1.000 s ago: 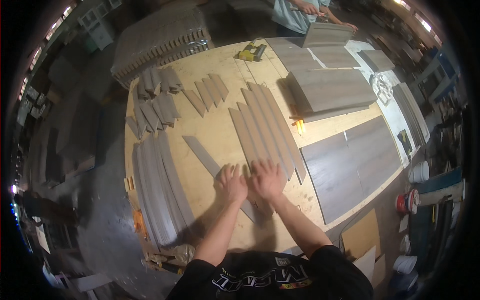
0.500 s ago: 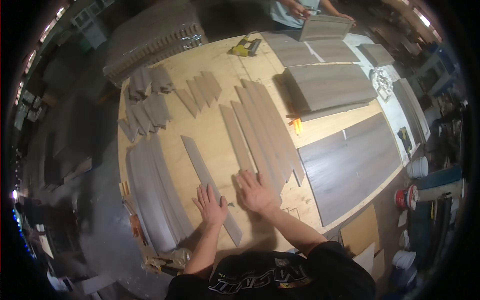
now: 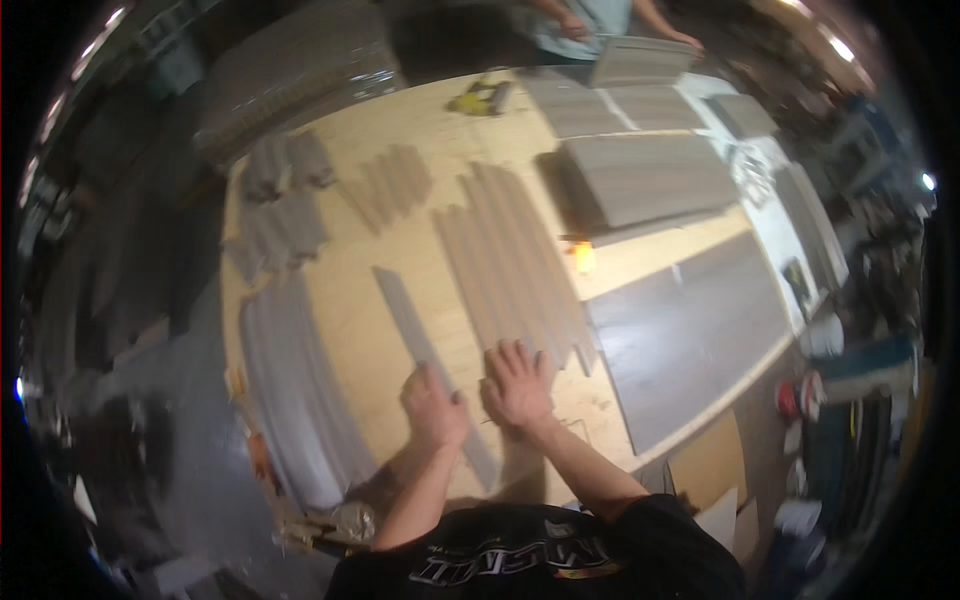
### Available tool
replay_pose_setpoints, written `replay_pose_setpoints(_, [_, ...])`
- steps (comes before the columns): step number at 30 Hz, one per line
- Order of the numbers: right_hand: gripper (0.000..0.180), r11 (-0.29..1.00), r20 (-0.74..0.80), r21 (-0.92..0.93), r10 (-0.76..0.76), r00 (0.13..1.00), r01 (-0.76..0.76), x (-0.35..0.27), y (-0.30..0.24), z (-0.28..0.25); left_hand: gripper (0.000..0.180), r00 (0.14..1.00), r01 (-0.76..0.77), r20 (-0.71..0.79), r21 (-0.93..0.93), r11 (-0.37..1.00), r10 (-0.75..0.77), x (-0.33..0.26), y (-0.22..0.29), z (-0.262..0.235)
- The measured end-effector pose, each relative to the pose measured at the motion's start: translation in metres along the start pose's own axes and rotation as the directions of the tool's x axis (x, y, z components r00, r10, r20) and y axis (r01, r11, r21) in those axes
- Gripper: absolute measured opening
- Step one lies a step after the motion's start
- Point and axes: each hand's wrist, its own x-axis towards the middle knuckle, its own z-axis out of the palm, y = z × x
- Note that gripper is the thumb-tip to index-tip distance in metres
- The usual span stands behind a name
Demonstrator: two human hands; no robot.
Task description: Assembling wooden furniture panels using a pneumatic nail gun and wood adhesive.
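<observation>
A single long grey-brown wooden strip [image 3: 402,312] lies slanted on the table. My left hand [image 3: 437,408] is closed over its near part, thumb and fingers at its edges, though blur softens the fingers. Just to the right, a row of similar strips [image 3: 510,270] lies side by side with slanted ends. My right hand [image 3: 522,385] rests on the near end of that row, palm down with fingers spread, covering the ends of the leftmost strips.
Long strips [image 3: 295,390] are stacked at the left table edge, with shorter pieces [image 3: 388,185] beyond. Large panels [image 3: 690,335] and a panel stack [image 3: 655,180] occupy the right side. A yellow-black power tool [image 3: 480,98] lies far back. Across the table, a person's hand [image 3: 573,27] is near a framed panel [image 3: 643,62].
The leftmost strip of the row has been pushed right, closing its gap. My left hand has gone from flat to curled, and the single strip has shifted right on the table.
</observation>
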Motion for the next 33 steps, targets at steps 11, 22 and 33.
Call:
replay_pose_setpoints(11, [0.057,0.996,0.008,0.047,-0.074,0.997,0.073,-0.002,-0.008,0.010,0.063,0.979,-0.078,-0.195,-0.091,0.993,0.059,0.005,-0.014,0.007])
replay_pose_setpoints(22, [0.057,0.996,-0.084,0.000,-0.089,0.992,0.089,0.003,0.006,0.013,0.052,0.998,-0.036,-0.056,-0.057,0.998,0.033,-0.003,0.004,0.015])
replay_pose_setpoints(33, [0.057,0.997,-0.045,-0.048,-0.070,0.997,0.068,0.001,-0.004,0.011,0.051,0.999,0.046,0.004,-0.011,0.999,-0.045,0.045,0.023,0.006])
